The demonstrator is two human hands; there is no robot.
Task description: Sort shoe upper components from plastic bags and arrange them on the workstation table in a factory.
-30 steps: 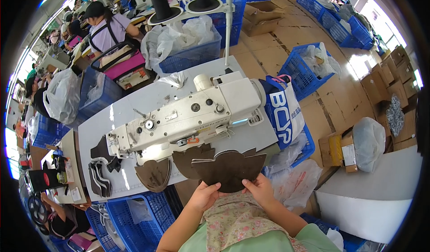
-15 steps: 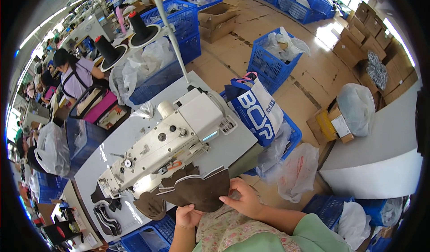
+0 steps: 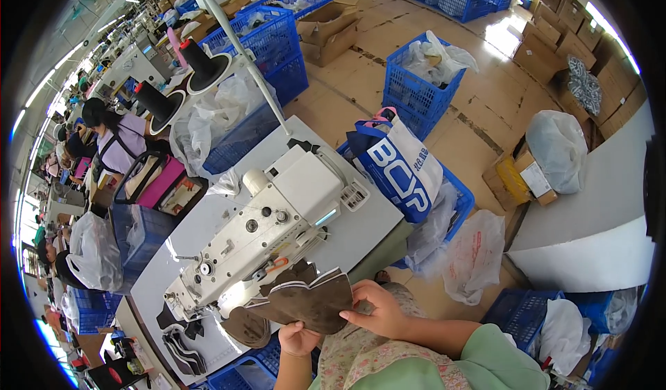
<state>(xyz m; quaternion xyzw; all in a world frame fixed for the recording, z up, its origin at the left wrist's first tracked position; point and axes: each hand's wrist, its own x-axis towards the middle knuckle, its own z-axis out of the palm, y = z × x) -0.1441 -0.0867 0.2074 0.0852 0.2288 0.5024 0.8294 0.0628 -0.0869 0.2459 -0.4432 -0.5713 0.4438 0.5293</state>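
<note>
Both my hands hold a stack of dark brown cut pieces (image 3: 312,303) with scalloped, pale-edged upper rims, in front of the sewing machine. My left hand (image 3: 300,338) pinches the lower edge, thumb on top. At the right end, my right hand (image 3: 374,310) grips the stack between thumb and fingers. A rounded brown piece (image 3: 246,327) hangs at the table edge, left of the stack; whether it joins the stack I cannot tell. Beyond them stands the white sewing machine (image 3: 257,223). Curved black-and-white strips (image 3: 183,352) lie on the table at its needle end.
Two black thread cones (image 3: 198,61) stand on holders beside a metal pole (image 3: 239,50). Right of the table, a blue-and-white bag (image 3: 399,168) sits on a blue crate (image 3: 461,206). Another blue crate (image 3: 243,375) is below the table's front edge. A person (image 3: 118,137) sits at the left.
The view has shifted slightly, so the table and machine appear a little lower and farther right. Both hands still hold the brown pieces, and the stack is tilted slightly differently.
</note>
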